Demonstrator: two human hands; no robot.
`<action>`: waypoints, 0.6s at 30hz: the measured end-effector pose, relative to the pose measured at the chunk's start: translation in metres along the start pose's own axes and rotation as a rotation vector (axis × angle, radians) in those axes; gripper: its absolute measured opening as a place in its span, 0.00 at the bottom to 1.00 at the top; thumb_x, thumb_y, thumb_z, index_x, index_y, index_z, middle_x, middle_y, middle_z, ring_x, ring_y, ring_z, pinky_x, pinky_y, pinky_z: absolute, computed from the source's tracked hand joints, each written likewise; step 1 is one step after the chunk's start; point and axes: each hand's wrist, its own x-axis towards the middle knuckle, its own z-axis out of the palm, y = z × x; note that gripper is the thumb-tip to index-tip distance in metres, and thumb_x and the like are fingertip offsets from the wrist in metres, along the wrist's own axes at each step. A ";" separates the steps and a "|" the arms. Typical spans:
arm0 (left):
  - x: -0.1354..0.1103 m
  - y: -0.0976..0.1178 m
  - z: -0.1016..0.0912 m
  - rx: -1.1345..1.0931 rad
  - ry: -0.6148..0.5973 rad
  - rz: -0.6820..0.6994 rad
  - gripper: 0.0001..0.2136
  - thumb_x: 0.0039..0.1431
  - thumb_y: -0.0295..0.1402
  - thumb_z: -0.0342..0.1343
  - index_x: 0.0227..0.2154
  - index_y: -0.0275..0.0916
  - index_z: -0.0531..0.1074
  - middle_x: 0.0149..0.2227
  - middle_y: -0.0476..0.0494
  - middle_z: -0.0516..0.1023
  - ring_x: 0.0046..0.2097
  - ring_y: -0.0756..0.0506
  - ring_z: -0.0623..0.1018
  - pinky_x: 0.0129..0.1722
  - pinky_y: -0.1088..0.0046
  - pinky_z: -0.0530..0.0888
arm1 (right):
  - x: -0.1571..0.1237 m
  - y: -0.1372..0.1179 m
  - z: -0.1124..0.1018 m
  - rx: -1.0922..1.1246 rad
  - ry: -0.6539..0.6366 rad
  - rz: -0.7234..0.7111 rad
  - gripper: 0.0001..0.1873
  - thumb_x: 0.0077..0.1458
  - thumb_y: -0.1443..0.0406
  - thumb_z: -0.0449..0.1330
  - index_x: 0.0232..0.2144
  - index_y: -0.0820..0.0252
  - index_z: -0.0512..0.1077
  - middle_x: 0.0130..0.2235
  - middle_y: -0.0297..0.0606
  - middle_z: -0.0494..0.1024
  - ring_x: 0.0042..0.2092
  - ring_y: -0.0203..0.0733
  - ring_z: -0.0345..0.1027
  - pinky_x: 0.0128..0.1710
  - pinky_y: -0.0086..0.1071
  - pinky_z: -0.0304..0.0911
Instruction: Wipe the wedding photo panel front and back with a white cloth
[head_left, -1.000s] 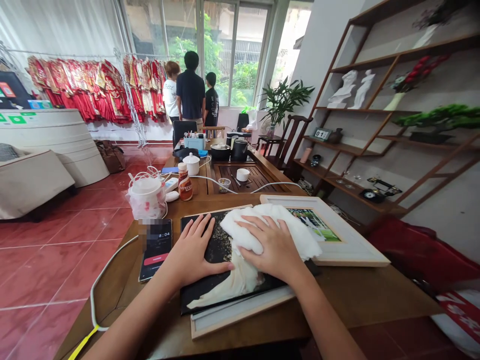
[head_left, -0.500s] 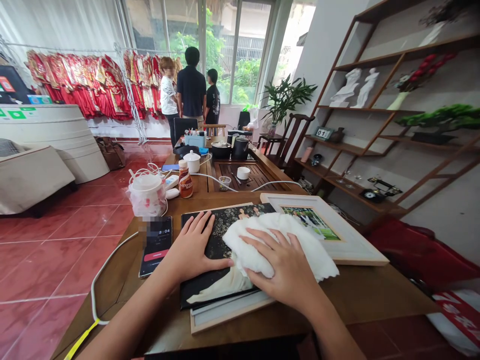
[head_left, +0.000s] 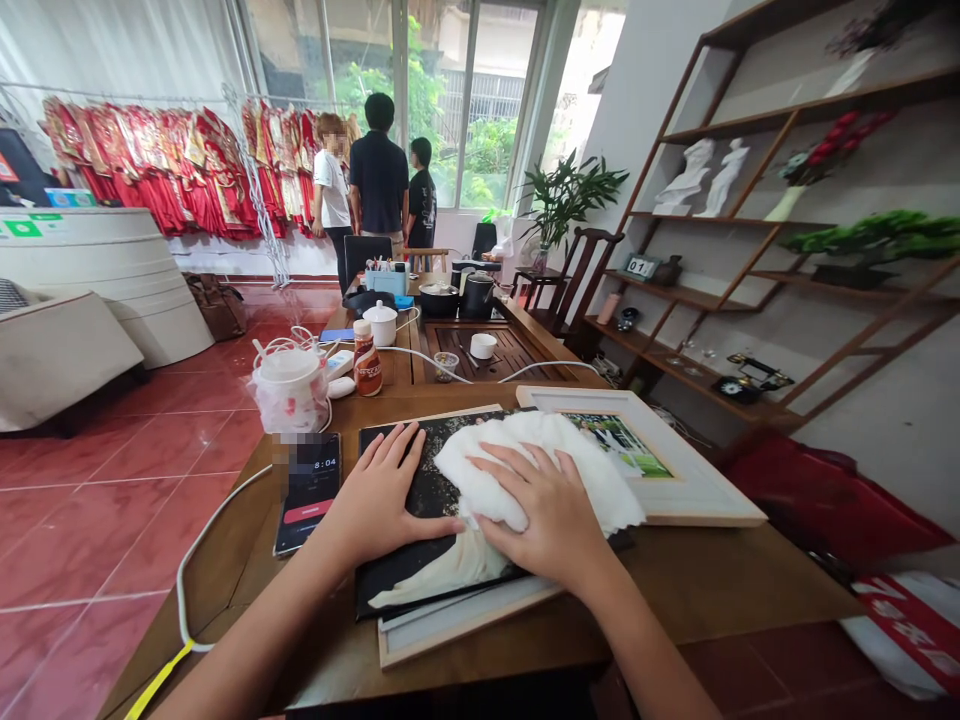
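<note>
While at a wooden table [head_left: 697, 590], black photo album [head_left: 412, 570] lying flat, pressed down
Album on a pale wood frame [head_left: 465, 625], framed photo [head_left: 660, 460] just right of it. Left hand [head_left: 382, 495] wide open on the cover, fingers spread, holding nothing; right hand [head_left: 544, 520] open too, palm down on a crumpled white cloth [head_left: 517, 465], no real grip.
</note>
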 end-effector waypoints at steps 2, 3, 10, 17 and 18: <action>0.000 0.001 -0.002 0.001 -0.014 -0.003 0.52 0.47 0.69 0.45 0.65 0.31 0.51 0.67 0.31 0.51 0.67 0.33 0.51 0.64 0.53 0.52 | -0.008 -0.002 -0.002 0.000 0.002 -0.011 0.27 0.53 0.54 0.57 0.56 0.42 0.64 0.59 0.29 0.67 0.58 0.54 0.56 0.53 0.50 0.47; 0.001 0.001 -0.003 0.000 -0.020 -0.003 0.53 0.46 0.69 0.45 0.65 0.30 0.51 0.67 0.30 0.51 0.67 0.33 0.51 0.64 0.53 0.52 | -0.012 -0.003 -0.003 -0.003 0.004 -0.016 0.27 0.53 0.54 0.57 0.56 0.42 0.64 0.59 0.29 0.67 0.58 0.55 0.56 0.53 0.50 0.47; -0.001 0.000 -0.002 -0.004 -0.040 0.013 0.53 0.46 0.69 0.45 0.65 0.30 0.50 0.67 0.31 0.50 0.68 0.34 0.48 0.64 0.53 0.50 | -0.005 -0.001 -0.005 0.019 -0.017 -0.011 0.27 0.52 0.54 0.58 0.55 0.41 0.65 0.59 0.28 0.68 0.56 0.53 0.58 0.51 0.49 0.48; 0.000 0.000 -0.001 -0.009 -0.026 0.012 0.51 0.47 0.68 0.47 0.65 0.33 0.49 0.67 0.32 0.50 0.68 0.34 0.49 0.64 0.52 0.52 | 0.020 0.002 0.001 0.024 -0.009 0.013 0.27 0.53 0.53 0.57 0.55 0.46 0.67 0.58 0.34 0.68 0.55 0.55 0.59 0.51 0.49 0.49; 0.000 0.000 -0.001 -0.015 -0.020 0.008 0.51 0.47 0.67 0.47 0.65 0.33 0.50 0.67 0.32 0.51 0.67 0.34 0.50 0.64 0.52 0.52 | 0.020 0.002 0.001 0.025 -0.007 0.014 0.27 0.52 0.53 0.58 0.55 0.46 0.67 0.58 0.34 0.68 0.55 0.55 0.59 0.51 0.50 0.49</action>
